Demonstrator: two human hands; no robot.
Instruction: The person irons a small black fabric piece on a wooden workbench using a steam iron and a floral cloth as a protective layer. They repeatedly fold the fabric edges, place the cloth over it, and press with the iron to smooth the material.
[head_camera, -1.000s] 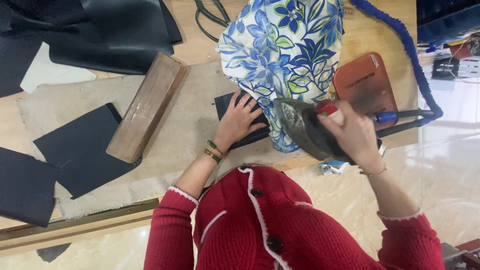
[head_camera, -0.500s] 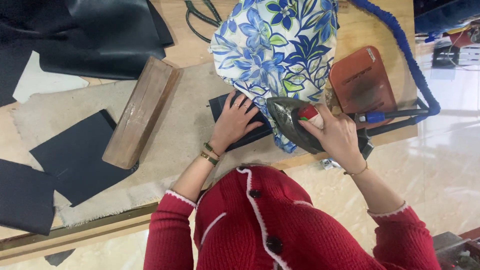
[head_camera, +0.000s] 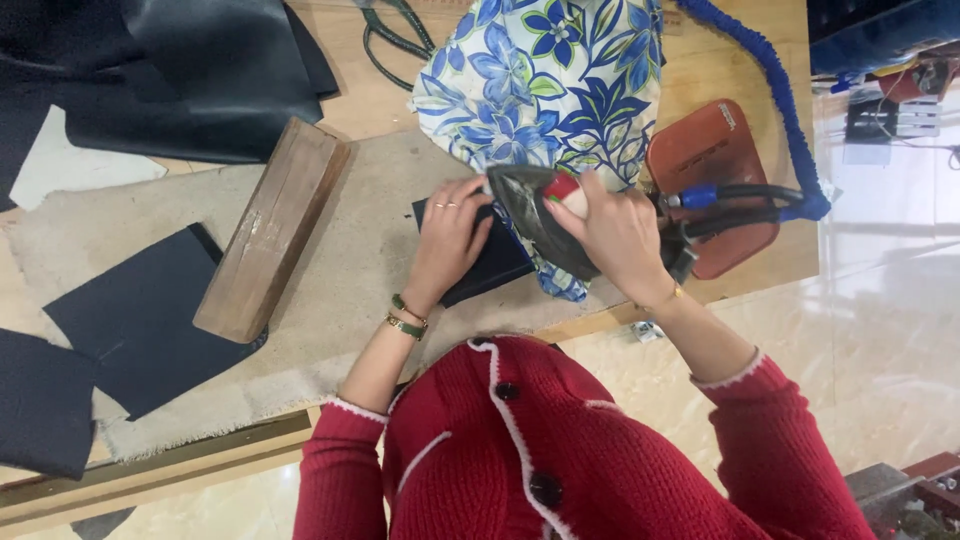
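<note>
A wood block (head_camera: 272, 228) lies on the beige mat (head_camera: 340, 300). Dark cloth (head_camera: 190, 70) is piled at top left, scissors (head_camera: 395, 40) beside it, and a blue cord (head_camera: 770, 80) runs right.

You are looking down through even, soft light with no hard-edged shadows. The wooden worktop (head_camera: 720, 60) and the beige pad read warm and clearly lit. The glossy floor (head_camera: 890, 330) on the right is the brightest zone: it reflects pale daylight and nearly washes out toward the right edge. The black leather sheet (head_camera: 190, 70) at upper left carries a dull sheen along its folds, while the darker cut pieces lose most surface detail. Your right hand (head_camera: 615, 235) casts only a faint shadow beneath it. Focus is fair in the centre; the red cardigan (head_camera: 560, 450) close to the lens looks slightly soft. Straight edges bend mildly near the frame borders.
</note>
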